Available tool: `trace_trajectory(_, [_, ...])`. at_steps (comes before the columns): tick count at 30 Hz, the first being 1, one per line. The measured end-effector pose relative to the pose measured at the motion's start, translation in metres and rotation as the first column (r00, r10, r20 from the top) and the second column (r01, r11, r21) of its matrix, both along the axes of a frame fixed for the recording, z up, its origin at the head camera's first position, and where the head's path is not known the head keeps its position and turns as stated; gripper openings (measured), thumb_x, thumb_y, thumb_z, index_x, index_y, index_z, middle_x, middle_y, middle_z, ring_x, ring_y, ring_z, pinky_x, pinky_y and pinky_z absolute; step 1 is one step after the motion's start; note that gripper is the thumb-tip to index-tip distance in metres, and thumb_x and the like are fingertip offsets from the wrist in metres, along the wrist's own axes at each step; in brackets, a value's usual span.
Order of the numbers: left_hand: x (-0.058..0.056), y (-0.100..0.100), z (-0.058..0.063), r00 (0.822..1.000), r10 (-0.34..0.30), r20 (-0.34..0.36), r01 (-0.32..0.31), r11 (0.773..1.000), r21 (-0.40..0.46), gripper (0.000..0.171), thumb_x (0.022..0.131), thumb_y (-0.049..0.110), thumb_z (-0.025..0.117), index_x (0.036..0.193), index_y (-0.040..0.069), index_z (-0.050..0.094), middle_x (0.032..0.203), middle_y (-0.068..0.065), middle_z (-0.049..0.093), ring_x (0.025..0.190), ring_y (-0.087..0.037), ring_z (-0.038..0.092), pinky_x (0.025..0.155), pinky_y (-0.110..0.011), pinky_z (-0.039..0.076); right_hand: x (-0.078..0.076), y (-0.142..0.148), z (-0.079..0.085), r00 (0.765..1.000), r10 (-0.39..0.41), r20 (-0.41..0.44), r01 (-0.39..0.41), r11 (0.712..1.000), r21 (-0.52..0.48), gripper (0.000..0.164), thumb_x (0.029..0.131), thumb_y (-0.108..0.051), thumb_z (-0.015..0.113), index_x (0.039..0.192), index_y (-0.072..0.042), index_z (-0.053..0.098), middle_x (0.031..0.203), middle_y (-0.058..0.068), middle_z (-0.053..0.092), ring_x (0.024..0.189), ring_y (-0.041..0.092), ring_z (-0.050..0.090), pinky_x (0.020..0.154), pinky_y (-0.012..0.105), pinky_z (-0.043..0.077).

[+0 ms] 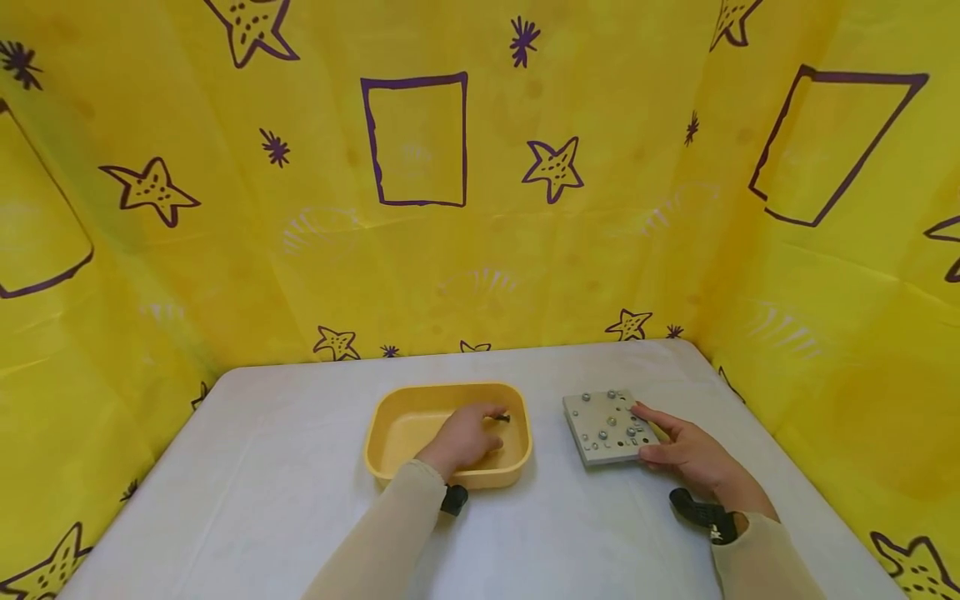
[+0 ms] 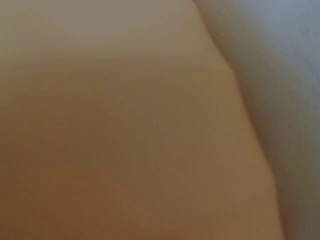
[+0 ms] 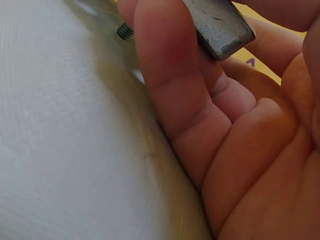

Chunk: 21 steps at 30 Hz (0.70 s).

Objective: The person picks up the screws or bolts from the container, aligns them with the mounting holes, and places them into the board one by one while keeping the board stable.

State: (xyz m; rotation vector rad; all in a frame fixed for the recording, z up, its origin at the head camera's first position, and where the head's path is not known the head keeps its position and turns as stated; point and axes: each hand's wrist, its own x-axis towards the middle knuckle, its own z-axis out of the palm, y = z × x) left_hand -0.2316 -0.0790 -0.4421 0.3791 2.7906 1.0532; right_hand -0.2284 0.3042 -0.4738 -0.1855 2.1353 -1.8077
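Observation:
My left hand (image 1: 463, 437) is inside a yellow plastic tray (image 1: 390, 477), its index finger and thumb spread apart. Just under the index fingertip is a small dark screw (image 1: 503, 418); whether the finger touches it I cannot tell. On the right, my right hand (image 1: 693, 454) grips a grey metal plate (image 1: 592, 425) by its right edge, thumb on the near side. Several bolt heads and holes dot the plate's upper face. The right wrist view shows the plate's corner (image 3: 222, 30) between fingers and a threaded bolt end (image 3: 125, 31) sticking out below. Only blurred skin and sleeve fill the left wrist view.
A white cloth-covered table (image 1: 300, 417) lies under everything. Yellow curtains (image 1: 420, 275) with drawn stars and frames stand at the back and both sides. Each wrist carries a black strapped device, such as the right one (image 1: 701, 512).

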Motion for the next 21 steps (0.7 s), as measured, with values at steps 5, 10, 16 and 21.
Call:
trace_trajectory(5, [-0.003,0.001,-0.003,1.0,-0.012,-0.026,0.011,0.999,-0.045,0.048,0.086,0.007,0.073,0.133,0.01,0.064,0.133,-0.006,0.06,0.123,-0.025,0.052,0.107,-0.044,0.036,0.0,-0.002,0.0,1.0,-0.013,0.004,0.013,1.0,0.028,0.083,0.082,-0.015,0.082,0.154,-0.017,0.04,0.165,0.008,0.011,0.115,0.033,0.046,0.08,0.032,0.053])
trace_trajectory(10, [-0.005,0.002,-0.006,0.995,-0.048,-0.084,0.039,0.994,-0.101,0.046,0.085,0.005,0.072,0.131,0.007,0.064,0.13,-0.009,0.062,0.121,-0.027,0.054,0.106,-0.043,0.038,0.0,-0.006,0.002,1.0,-0.014,-0.015,0.015,0.999,0.053,0.082,0.083,-0.016,0.081,0.154,-0.017,0.039,0.165,0.009,0.012,0.115,0.033,0.045,0.077,0.031,0.053])
trace_trajectory(16, [-0.007,0.002,-0.008,0.984,-0.088,-0.155,0.061,0.983,-0.173,0.046,0.082,0.002,0.071,0.128,0.004,0.065,0.125,-0.011,0.063,0.119,-0.029,0.056,0.104,-0.042,0.04,0.001,-0.011,0.003,1.0,-0.027,-0.01,0.028,0.997,0.069,0.083,0.082,-0.018,0.082,0.154,-0.018,0.04,0.165,0.006,0.012,0.118,0.034,0.042,0.075,0.031,0.053])
trace_trajectory(21, [-0.008,0.003,-0.008,0.979,-0.12,-0.163,0.083,0.972,-0.22,0.045,0.082,0.003,0.069,0.127,0.007,0.066,0.123,-0.012,0.061,0.116,-0.029,0.057,0.103,-0.042,0.041,0.0,-0.014,0.003,0.999,-0.026,-0.045,0.031,0.992,0.121,0.083,0.082,-0.023,0.083,0.154,-0.018,0.041,0.165,0.006,0.014,0.125,0.034,0.034,0.079,0.029,0.05])
